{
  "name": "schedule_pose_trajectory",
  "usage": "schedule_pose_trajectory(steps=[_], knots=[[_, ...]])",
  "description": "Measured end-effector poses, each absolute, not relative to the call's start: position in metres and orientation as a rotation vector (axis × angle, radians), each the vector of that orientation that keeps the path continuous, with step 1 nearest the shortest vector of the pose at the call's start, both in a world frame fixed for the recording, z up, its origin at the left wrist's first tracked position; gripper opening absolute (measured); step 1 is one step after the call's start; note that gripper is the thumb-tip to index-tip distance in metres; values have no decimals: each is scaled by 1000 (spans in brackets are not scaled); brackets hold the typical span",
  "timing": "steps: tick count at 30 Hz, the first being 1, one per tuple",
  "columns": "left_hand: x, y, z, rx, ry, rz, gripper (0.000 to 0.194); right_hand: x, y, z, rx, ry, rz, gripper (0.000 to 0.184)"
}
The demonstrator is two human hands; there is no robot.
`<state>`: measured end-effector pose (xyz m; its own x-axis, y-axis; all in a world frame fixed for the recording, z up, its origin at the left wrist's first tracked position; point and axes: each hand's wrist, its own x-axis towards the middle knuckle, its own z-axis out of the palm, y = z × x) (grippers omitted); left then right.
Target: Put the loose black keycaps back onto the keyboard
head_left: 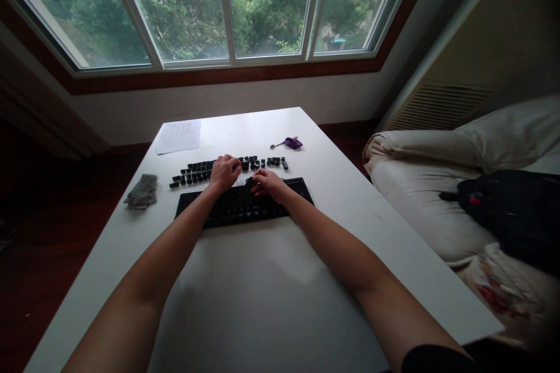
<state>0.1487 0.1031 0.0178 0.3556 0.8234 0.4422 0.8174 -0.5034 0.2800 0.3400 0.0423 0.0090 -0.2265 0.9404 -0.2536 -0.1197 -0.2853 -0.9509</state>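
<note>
In the head view, the black keyboard [245, 208] is placed on the white table [245, 285], under the right hand [272, 185] and the left wrist; the fingers of the left hand [224, 173] are curled over the loose keys [199, 175], and those of the right are bent together; whether anything is gripped by either cannot be told; the rows of keys, beside and beyond the left hand, could be disordered if they are brushed by its fingers; a key could be dropped if it were pinched too weakly.
</note>
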Motion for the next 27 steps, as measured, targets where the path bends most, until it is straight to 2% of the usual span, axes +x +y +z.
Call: schedule_pose_trajectory(steps=[7,13,20,27], knots=[[96,17,20,2624,1358,765,21,337,42,12,-1160,-958,1554,15],[78,-36,9,2773,1187,525,61,331,40,13,-1091,-1039,1485,20],[84,-36,-1,2777,1277,580,58,332,21,14,-1074,-1217,1394,31],[83,-40,-2,2785,1297,596,56,329,6,13,-1066,-1157,1234,35]])
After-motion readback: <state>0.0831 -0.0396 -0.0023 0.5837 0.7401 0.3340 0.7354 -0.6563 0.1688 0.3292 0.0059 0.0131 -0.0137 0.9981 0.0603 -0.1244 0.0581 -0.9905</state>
